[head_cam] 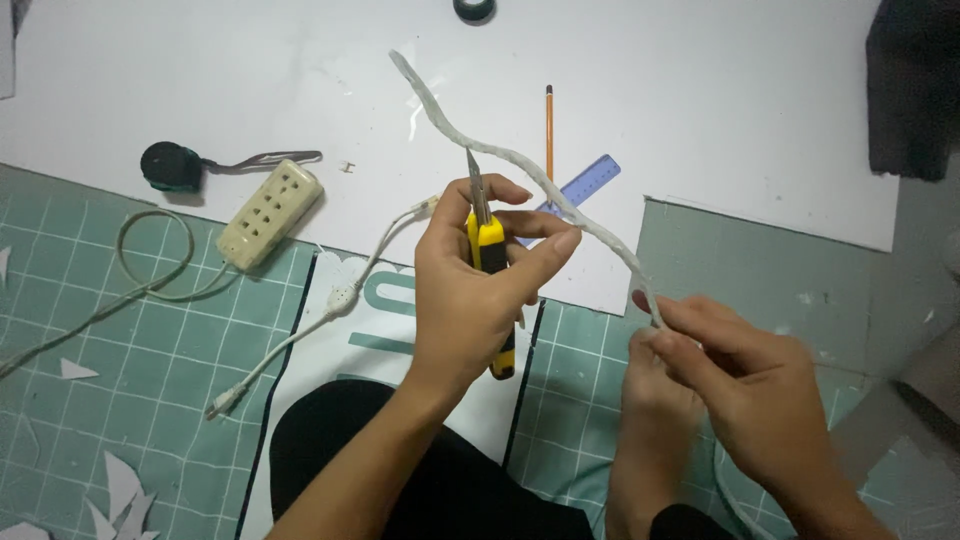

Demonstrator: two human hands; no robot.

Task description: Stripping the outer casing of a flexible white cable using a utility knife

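Observation:
My left hand (pixel 470 285) is closed around a yellow and black utility knife (pixel 490 250), blade pointing up and away. The blade tip meets a long, limp white strip (pixel 480 140) that curves from the upper middle down to the right. My right hand (pixel 745 385) pinches the lower end of that strip between thumb and fingers. A bare foot (pixel 650 450) lies just under the right hand. A large white sheet (pixel 700 120) covers the far part of the floor under the strip.
A cream power strip (pixel 270 213) with its cord lies at left on the green cutting mat (pixel 120 340). A white cable (pixel 320 315), an orange pencil (pixel 549 125), a blue ruler (pixel 590 180), a black tape roll (pixel 170 165) and paper scraps (pixel 115 495) lie around.

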